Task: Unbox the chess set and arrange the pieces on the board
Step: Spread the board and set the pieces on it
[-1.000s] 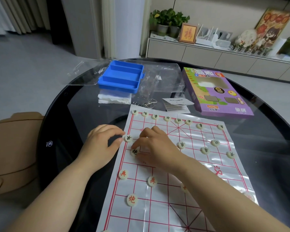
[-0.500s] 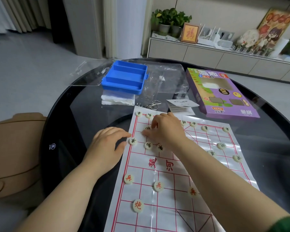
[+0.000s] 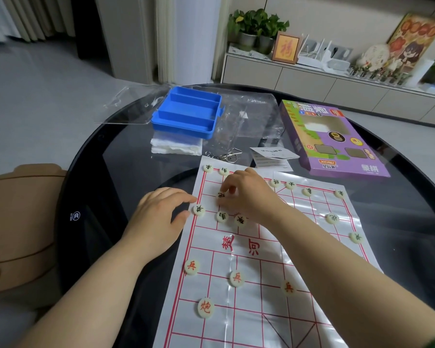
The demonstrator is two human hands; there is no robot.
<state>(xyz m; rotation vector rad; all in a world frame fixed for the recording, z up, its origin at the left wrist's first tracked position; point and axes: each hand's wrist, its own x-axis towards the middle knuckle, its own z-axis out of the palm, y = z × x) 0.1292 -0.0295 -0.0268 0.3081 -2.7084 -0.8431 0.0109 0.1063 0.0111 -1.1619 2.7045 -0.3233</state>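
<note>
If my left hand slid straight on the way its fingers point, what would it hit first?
Probably the black-marked piece on the left edge line of the board. It lies right off the fingertips of the left hand, touching or nearly so; depth is hard to judge.

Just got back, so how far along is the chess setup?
Done: blue plastic tray empty, red-lined paper board spread, far row mostly filled. In hand: right hand pinches a round cream black-marked piece; left hand touches the board. Left: red side, four pieces visible.

Board (image 3: pixel 212 292) near end cut by bottom edge, right hand (image 3: pixel 249 194) covering part of its far row, shelf ornaments (image 3: pixel 377 56) blurred.
</note>
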